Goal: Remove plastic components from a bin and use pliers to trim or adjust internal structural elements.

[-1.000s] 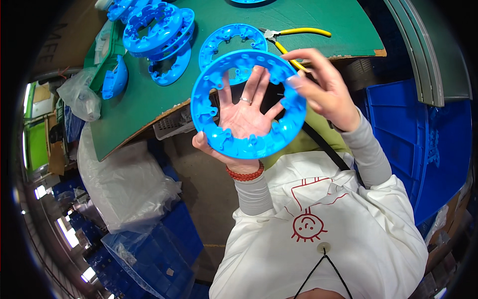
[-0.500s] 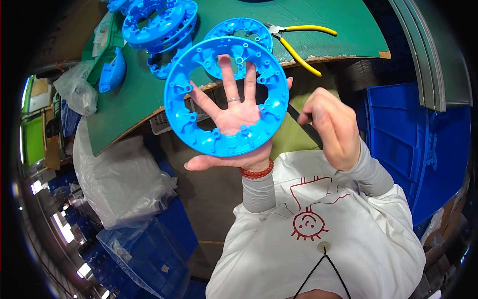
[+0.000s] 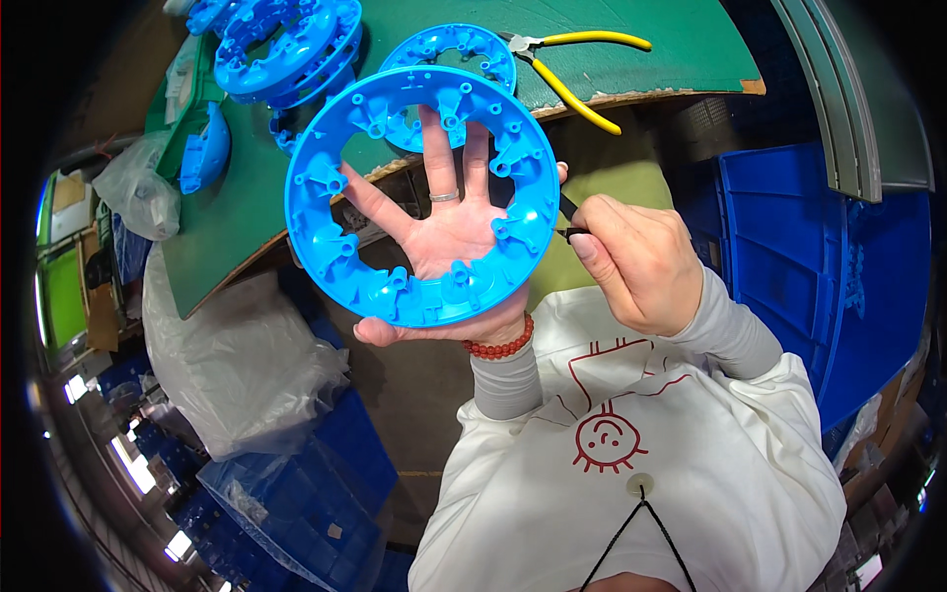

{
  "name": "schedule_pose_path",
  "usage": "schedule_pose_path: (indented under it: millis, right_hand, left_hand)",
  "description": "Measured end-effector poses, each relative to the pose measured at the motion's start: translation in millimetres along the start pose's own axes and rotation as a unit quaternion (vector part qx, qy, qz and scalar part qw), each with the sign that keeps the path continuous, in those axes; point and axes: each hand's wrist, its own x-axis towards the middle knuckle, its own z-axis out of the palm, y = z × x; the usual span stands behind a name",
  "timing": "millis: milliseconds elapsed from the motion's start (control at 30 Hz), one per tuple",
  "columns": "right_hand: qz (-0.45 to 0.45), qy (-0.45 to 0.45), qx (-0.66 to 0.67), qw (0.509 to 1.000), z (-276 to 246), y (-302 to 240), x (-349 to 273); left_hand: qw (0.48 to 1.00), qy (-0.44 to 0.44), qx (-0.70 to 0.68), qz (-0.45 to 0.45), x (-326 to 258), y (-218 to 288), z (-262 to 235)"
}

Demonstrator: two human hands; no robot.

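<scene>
A blue plastic ring (image 3: 434, 301) with many small pegs inside is held up before me. Behind its opening, the fingers of my left hand (image 3: 449, 242) are spread, palm up, and the ring rests on that hand. My right hand (image 3: 646, 261) is closed in a pinch just right of the ring. From its fingers pokes the dark tip of a slim tool (image 3: 572, 232), close to the ring's outer rim; most of the tool is hidden, so its kind is unclear. Past the held ring, a second blue ring (image 3: 419, 47) lies at the edge of the green table (image 3: 661, 74).
Yellow-handled cutting pliers (image 3: 577, 99) lie by the table edge. More blue rings (image 3: 296, 54) are stacked at the far left, near a curved blue piece (image 3: 205, 150). A blue crate (image 3: 779, 237) stands at right, and plastic sheeting (image 3: 222, 365) hangs at left.
The held ring and my left hand have shifted left, and the ring is tilted a little differently. My right hand has turned, and a dark tool tip now shows beside the ring.
</scene>
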Motion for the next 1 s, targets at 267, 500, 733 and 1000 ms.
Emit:
schedule_pose_path:
  millis: [267, 500, 733, 1000]
  right_hand:
    - [0.041, -0.063, 0.017, 0.997, -6, 0, 1]
    - [0.030, -0.040, -0.100, 0.994, 1, -7, -1]
    - [-0.029, 0.020, -0.098, 0.995, -2, 0, 5]
    - [-0.027, 0.015, 0.073, 0.997, -5, 1, 3]
  left_hand:
    - [0.964, 0.144, 0.220, 0.036, 6, -12, 26]
    - [0.983, 0.130, 0.131, 0.005, 0, -2, 15]
    - [0.994, 0.105, -0.013, -0.010, -2, 5, 15]
    - [0.993, 0.115, 0.021, -0.017, -3, 6, 16]
